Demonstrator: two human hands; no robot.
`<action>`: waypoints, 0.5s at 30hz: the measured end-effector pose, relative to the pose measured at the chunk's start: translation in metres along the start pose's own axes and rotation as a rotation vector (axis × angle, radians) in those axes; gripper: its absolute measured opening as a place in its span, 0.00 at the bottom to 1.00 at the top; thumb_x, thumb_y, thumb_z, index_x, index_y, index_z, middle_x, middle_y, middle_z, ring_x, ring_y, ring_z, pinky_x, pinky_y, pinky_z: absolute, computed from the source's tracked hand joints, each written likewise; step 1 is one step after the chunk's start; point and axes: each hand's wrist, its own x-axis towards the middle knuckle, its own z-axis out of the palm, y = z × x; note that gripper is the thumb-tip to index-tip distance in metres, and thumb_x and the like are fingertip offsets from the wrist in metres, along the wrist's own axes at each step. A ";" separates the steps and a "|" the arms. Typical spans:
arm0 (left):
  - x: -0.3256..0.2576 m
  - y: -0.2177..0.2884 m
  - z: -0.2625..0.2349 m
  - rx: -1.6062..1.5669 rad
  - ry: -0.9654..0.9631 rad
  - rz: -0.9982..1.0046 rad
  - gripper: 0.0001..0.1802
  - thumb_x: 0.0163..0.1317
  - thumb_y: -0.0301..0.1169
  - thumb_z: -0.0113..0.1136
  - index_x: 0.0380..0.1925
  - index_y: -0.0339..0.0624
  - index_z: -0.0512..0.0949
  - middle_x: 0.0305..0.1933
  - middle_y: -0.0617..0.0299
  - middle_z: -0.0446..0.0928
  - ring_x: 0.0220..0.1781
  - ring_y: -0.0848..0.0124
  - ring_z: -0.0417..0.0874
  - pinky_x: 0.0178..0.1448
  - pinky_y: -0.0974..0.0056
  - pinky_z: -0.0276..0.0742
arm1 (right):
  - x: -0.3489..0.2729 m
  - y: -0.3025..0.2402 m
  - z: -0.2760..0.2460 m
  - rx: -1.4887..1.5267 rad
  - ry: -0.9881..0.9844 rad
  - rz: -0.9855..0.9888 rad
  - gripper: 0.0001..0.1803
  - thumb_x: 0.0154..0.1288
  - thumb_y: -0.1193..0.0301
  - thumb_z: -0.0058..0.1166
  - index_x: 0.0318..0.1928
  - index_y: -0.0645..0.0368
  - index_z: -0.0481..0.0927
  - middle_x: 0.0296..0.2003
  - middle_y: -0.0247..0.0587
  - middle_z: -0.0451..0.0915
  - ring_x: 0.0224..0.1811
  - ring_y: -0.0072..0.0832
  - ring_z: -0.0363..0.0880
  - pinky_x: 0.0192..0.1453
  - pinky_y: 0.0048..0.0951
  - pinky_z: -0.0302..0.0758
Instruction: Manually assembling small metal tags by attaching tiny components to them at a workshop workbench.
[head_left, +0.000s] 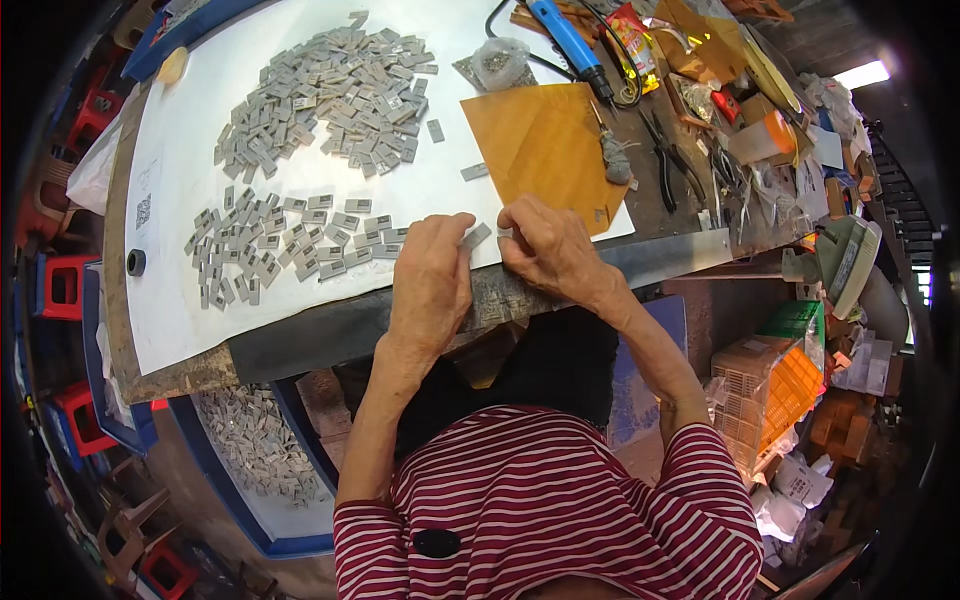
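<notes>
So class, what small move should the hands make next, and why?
Probably set the small grey piece, pinched between the left hand and right hand, down with the laid-out grey pieces: it sits just beside that group, apart from the loose heap.

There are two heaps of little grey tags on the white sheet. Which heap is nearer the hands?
The lower, flatter spread of small grey rectangular tags, just left of the left hand. The bigger mound of tags lies farther up the white sheet.

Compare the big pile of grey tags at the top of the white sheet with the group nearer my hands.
The upper pile is larger and heaped, its tags overlapping; the nearer group is smaller and lies flat in rough rows. The upper pile sits far from the left hand; the nearer group lies just beside it. Both are small grey rectangles on the white sheet.
</notes>
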 end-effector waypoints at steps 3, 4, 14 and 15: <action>0.004 0.004 0.012 0.038 -0.036 0.028 0.14 0.49 0.16 0.53 0.38 0.35 0.73 0.36 0.51 0.71 0.39 0.56 0.72 0.42 0.59 0.70 | -0.005 0.000 -0.005 0.007 0.004 0.023 0.08 0.50 0.76 0.49 0.33 0.61 0.68 0.28 0.47 0.71 0.27 0.47 0.73 0.28 0.41 0.69; 0.004 0.004 0.016 0.062 -0.038 0.050 0.12 0.49 0.17 0.53 0.36 0.34 0.72 0.35 0.51 0.70 0.39 0.54 0.70 0.44 0.57 0.69 | -0.007 0.000 -0.007 0.011 0.012 0.038 0.07 0.50 0.77 0.49 0.33 0.61 0.68 0.28 0.47 0.71 0.27 0.46 0.73 0.29 0.41 0.69; 0.007 0.002 0.020 0.254 -0.175 0.007 0.14 0.48 0.18 0.55 0.38 0.39 0.73 0.31 0.53 0.68 0.37 0.56 0.70 0.41 0.57 0.68 | -0.029 0.031 -0.044 0.037 0.290 0.352 0.05 0.55 0.78 0.47 0.33 0.63 0.72 0.28 0.49 0.73 0.31 0.45 0.75 0.34 0.37 0.71; 0.007 0.002 0.021 0.253 -0.177 0.011 0.14 0.48 0.18 0.55 0.38 0.39 0.73 0.31 0.53 0.68 0.37 0.56 0.70 0.41 0.57 0.68 | -0.032 0.035 -0.044 0.035 0.294 0.355 0.05 0.55 0.78 0.47 0.33 0.63 0.72 0.28 0.49 0.73 0.31 0.45 0.75 0.34 0.37 0.71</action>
